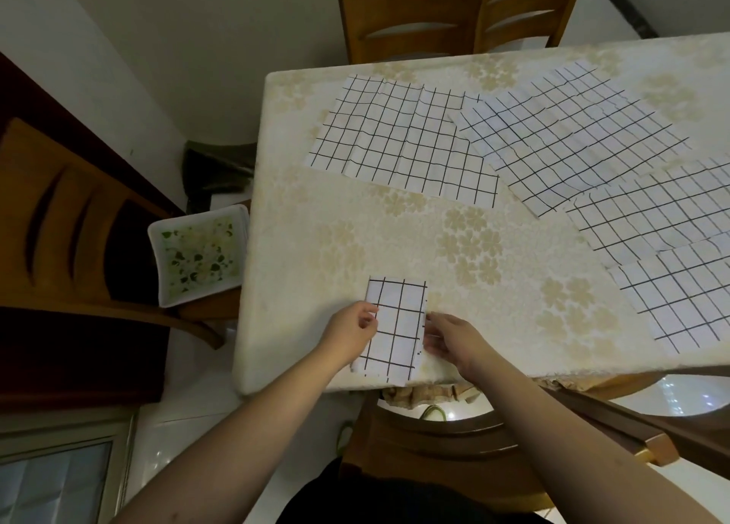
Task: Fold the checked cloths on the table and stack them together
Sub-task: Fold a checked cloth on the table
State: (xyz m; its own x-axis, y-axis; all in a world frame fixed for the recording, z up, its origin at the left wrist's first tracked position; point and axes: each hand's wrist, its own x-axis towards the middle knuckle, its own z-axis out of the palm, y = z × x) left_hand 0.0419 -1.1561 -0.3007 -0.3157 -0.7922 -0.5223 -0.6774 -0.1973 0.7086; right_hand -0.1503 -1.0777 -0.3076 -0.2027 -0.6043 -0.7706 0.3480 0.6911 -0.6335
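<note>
A folded cloth (397, 326) is being pinched at its side edges by the left hand (349, 336) and right hand (450, 340); being light and limp, it is probably best gripped at the edges.

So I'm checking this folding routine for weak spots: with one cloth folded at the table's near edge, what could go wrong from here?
1. The folded cloth reaches the table's near edge; a nudge from the left hand or right hand might slide it off.
2. The unfolded cloths overlap one another; pulling one could drag its neighbour and crumple it.
3. The rightmost cloth lies near the table's right edge and may slip off.
</note>
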